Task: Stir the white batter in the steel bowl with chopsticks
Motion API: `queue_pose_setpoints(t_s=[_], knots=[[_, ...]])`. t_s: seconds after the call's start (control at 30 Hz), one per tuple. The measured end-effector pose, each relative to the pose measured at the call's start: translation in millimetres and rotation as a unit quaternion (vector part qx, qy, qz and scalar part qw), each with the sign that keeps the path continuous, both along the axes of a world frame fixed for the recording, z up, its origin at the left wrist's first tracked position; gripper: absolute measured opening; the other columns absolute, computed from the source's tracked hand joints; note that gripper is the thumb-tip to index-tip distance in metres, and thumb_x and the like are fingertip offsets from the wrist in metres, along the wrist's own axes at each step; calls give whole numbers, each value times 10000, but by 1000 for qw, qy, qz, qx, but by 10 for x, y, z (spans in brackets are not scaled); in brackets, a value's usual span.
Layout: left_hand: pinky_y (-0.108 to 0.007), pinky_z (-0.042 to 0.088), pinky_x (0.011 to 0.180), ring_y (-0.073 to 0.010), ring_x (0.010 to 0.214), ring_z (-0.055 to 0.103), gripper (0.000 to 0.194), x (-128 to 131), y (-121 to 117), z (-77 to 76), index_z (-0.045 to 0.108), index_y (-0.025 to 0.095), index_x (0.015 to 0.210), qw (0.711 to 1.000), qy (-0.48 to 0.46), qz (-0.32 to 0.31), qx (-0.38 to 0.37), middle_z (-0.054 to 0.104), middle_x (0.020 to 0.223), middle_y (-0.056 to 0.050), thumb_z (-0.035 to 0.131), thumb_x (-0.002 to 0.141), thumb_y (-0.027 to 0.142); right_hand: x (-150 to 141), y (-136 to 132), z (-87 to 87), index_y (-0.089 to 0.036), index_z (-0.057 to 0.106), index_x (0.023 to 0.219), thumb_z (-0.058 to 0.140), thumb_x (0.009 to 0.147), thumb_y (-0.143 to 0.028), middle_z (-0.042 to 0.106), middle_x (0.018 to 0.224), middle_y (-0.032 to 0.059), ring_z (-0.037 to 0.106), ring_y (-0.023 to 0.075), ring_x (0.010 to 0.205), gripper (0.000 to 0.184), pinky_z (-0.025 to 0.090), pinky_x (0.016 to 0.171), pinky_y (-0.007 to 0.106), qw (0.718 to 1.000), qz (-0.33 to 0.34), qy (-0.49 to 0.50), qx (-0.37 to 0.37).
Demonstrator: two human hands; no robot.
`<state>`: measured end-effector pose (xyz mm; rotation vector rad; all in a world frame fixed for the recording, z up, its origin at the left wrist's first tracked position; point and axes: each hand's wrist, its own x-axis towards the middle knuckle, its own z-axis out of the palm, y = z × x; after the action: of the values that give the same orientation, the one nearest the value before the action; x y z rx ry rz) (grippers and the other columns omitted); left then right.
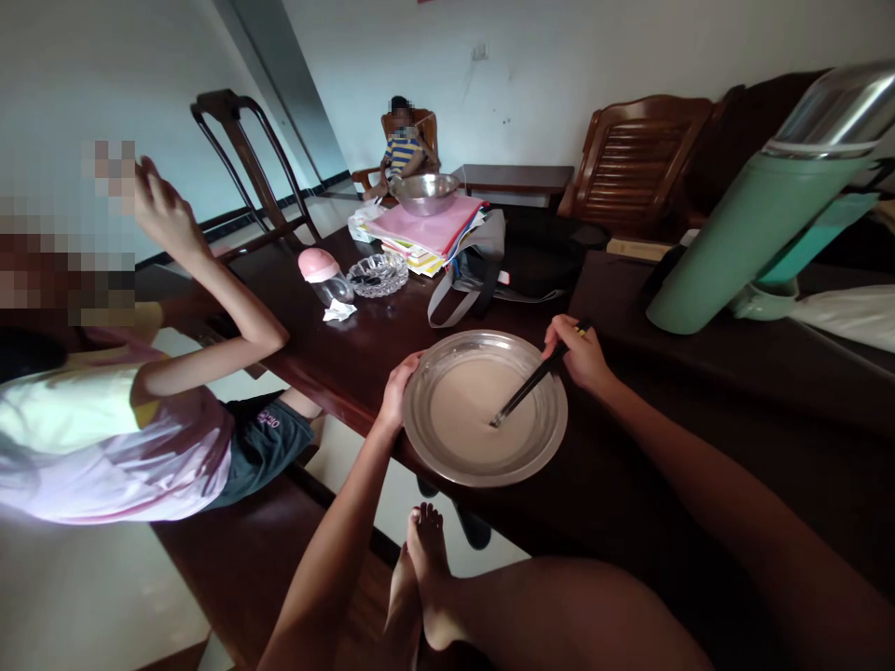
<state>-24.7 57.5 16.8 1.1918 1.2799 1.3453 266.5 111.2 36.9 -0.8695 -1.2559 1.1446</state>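
A wide metal bowl [419, 454] stands at the near edge of the dark table, holding a smooth, pale beige liquid [468, 401] like thin batter. My left hand [400, 387] grips the bowl's left rim, with part of the fingers hidden behind the wall. In my right hand [577, 352], above the right rim, are dark chopsticks [535, 380], closed in the fingers. They slant down to the left, and their tips dip into the liquid near the middle of the bowl.
Beyond the bowl lie a grey-black bag [531, 256], papers under a pink folder [426, 224], a second metal bowl [426, 194], a glass ashtray [378, 275] and a pink-capped bottle [322, 270]. A green thermos [741, 233] stands right. One person [174, 419] sits left, another [404, 154] at the back.
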Motion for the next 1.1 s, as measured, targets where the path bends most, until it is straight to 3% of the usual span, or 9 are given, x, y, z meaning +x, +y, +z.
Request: queue_pose_setpoints(t_s=[0.1,0.23,0.4,0.53,0.7,0.87,1.0,1.1], knots=[[-346,421,953,-271,1055,615,398,7,-3,15,707,157,1012,1000,-9,0,-6,721,1063,-74,535,762,415,8,-2,2,-197,635,636,612,789,-534,635,492,-9,575,107,462,371,423,506,230,999,20,-27,5],[-351,409,972,-276,1065,606,397,2,4,9,709,155,996,1000,1,5,3,721,1059,-75,536,757,420,29,13,17,-203,591,580,624,761,-560,571,428,-32,535,100,402,402,417,490,240,999,-38,7,11],[-356,415,965,-276,1048,614,394,5,3,7,710,151,1001,1000,-19,-2,-4,725,1044,-75,545,749,405,-8,-32,24,-206,614,627,582,780,-592,629,494,-3,562,123,448,416,409,463,253,998,17,-58,-6],[-352,422,959,-273,1050,614,381,18,-9,19,715,160,991,1000,-17,4,1,727,1037,-71,550,754,409,0,-14,25,-211,591,600,604,770,-578,590,454,-22,554,117,430,405,438,503,258,999,-28,-16,9],[-345,428,943,-270,1036,620,383,26,-15,31,717,155,987,1000,-26,1,-4,728,1017,-75,558,752,412,-2,-26,21,-203,608,600,596,789,-559,599,467,-11,569,119,447,403,429,484,245,999,16,-34,4],[-338,427,934,-266,1029,619,394,12,-2,9,711,156,994,999,-31,0,-7,723,1028,-73,565,746,426,10,-23,26,-202,586,568,611,777,-559,563,426,-26,538,106,398,415,420,478,244,999,-31,7,22],[-336,419,943,-266,1049,611,381,-1,8,-10,707,155,990,999,-34,0,-9,723,1029,-73,566,747,412,-14,-46,26,-202,611,604,583,792,-574,598,463,-9,556,116,431,418,418,465,245,999,10,-39,6],[-335,422,932,-267,1047,609,383,4,6,-3,707,156,990,999,-31,3,-10,723,1034,-70,566,748,417,-10,-32,26,-206,615,613,610,764,-587,601,485,-16,568,117,454,410,447,500,252,999,-2,-32,17]])
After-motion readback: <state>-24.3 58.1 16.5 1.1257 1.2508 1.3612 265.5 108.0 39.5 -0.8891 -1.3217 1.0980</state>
